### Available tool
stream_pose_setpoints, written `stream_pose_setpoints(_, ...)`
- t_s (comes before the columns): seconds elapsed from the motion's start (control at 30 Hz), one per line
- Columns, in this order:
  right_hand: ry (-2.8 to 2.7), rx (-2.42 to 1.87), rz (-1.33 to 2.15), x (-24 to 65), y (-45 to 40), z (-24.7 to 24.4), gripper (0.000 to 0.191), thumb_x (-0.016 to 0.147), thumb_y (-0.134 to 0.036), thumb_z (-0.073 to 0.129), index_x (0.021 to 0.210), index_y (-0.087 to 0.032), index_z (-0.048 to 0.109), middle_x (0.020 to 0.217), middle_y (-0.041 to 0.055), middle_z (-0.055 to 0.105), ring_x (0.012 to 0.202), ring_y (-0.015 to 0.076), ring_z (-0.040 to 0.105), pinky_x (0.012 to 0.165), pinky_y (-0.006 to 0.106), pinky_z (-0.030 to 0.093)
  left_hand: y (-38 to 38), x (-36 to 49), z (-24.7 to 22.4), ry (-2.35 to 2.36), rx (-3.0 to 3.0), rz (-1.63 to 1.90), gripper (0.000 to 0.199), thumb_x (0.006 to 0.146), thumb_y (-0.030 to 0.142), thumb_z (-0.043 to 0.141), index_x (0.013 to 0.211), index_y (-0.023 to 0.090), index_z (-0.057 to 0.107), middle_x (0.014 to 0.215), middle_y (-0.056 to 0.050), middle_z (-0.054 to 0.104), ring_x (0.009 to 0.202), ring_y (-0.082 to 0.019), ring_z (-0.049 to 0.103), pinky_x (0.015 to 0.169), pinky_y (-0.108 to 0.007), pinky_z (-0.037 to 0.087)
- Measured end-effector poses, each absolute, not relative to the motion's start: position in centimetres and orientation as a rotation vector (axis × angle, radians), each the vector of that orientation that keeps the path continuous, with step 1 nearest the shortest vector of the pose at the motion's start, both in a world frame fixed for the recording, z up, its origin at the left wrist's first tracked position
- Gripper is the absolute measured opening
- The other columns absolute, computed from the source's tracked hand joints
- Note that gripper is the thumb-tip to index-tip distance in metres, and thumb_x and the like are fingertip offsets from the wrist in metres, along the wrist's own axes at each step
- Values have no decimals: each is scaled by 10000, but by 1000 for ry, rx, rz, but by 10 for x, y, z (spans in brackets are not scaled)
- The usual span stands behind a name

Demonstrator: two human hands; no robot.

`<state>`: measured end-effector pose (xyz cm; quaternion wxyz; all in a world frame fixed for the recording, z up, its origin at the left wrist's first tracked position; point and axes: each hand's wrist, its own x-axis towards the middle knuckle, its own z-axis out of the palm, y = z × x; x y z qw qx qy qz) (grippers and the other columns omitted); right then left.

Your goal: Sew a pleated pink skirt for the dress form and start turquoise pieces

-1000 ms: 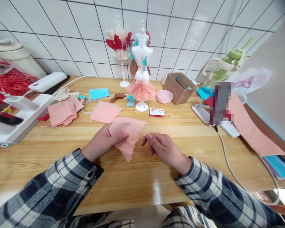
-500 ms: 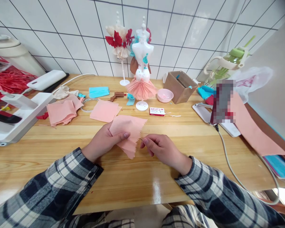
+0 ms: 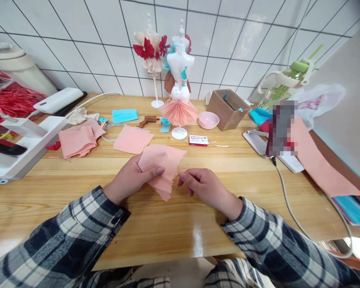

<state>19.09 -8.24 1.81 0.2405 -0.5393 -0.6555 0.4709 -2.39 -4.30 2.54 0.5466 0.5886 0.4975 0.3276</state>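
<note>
My left hand (image 3: 132, 176) grips a peach piece of crepe paper (image 3: 163, 166) between thumb and fingers, above the table's middle. The paper's right and lower edge is jagged, like a fringe. Beside that edge, my right hand (image 3: 202, 186) is closed in a pinch. A thin, tiny tip shows at its fingertips next to the paper; I cannot make out what it is. Just behind the left hand lies a stack of peach paper squares (image 3: 133, 139). Further back stands a white mini mannequin (image 3: 180, 74) wearing a pleated peach paper skirt (image 3: 179, 112).
A pink bowl (image 3: 209, 121), a cardboard box (image 3: 228, 110) and a small red-and-white box (image 3: 198, 140) stand right of the mannequin. More peach paper (image 3: 78, 140) lies left, near a white power strip (image 3: 33, 148). A phone stand (image 3: 255, 142) and its cable (image 3: 283, 192) are at right.
Both hands have stayed almost in place. My right fingertips have shifted very slightly, and less of the thin tip shows between them and the paper's edge.
</note>
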Motion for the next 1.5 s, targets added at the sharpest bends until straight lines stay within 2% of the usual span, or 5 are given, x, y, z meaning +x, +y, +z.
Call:
stream_pose_setpoints(0.3,-1773,-1441,1341,190,-83,19,406,913,-471,444,810,-159,682,523,-25,547,487,91,485,505,206,348,-41,-23,27,1181,1465,728,396,680,479,746,916,164,694,895,-60,754,813,-248,686,677,-289,556)
stream_pose_setpoints(0.43,-1731,-1446,1355,189,-83,21,406,914,-462,442,806,-154,683,514,-28,537,472,85,470,497,204,338,-42,-23,27,1189,1468,741,408,685,459,749,968,172,685,891,-55,752,810,-244,684,665,-284,554)
stream_pose_setpoints(0.77,-1696,-1413,1439,189,-83,19,439,915,-482,433,794,-145,685,501,-35,523,460,75,442,485,201,323,-42,-23,26,1168,1458,711,421,686,494,735,946,167,681,893,-58,752,802,-246,682,643,-281,548)
stream_pose_setpoints(1.5,-1620,-1339,1524,188,-83,17,453,909,-502,449,752,-129,653,486,-35,508,453,69,430,478,199,316,-41,-23,25,1112,1402,737,406,697,424,748,983,154,650,903,-56,740,779,-219,676,666,-277,546)
